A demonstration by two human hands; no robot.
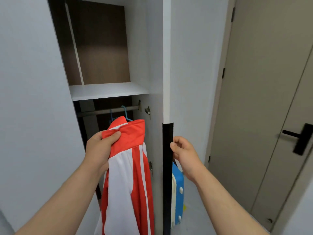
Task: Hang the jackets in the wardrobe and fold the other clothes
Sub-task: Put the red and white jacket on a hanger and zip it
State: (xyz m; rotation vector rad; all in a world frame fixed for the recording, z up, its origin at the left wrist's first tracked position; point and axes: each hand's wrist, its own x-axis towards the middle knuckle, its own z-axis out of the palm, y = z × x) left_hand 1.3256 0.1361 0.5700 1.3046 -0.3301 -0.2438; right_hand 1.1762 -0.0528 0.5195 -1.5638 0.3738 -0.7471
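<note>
**Q:** what've your hands got rn?

**A:** my left hand (100, 148) grips the collar of one red-and-white jacket (128, 175), just under the wardrobe rail (101, 112). Right hand (183, 153) is curled round the black handle strip (167, 167) on the door (186, 65). Two blue hangers (125, 111) on the rail, one blue suitcase (177, 192) behind the door.

A tall white wardrobe (152, 48) stands open, its back panel (101, 48) dark brown wood grain. A white shelf (108, 90) crosses it, with a metal rail (105, 111) just beneath. The open wardrobe door (191, 65) carries a black strip (167, 167) down its lower edge. To the right is a grey-beige room door (262, 99) with a black lever handle (299, 139) and black hinges (223, 72). The floor (199, 209) is pale grey. A blue and white plastic thing (177, 192) stands on it behind the wardrobe door. Light is soft and even.
</note>
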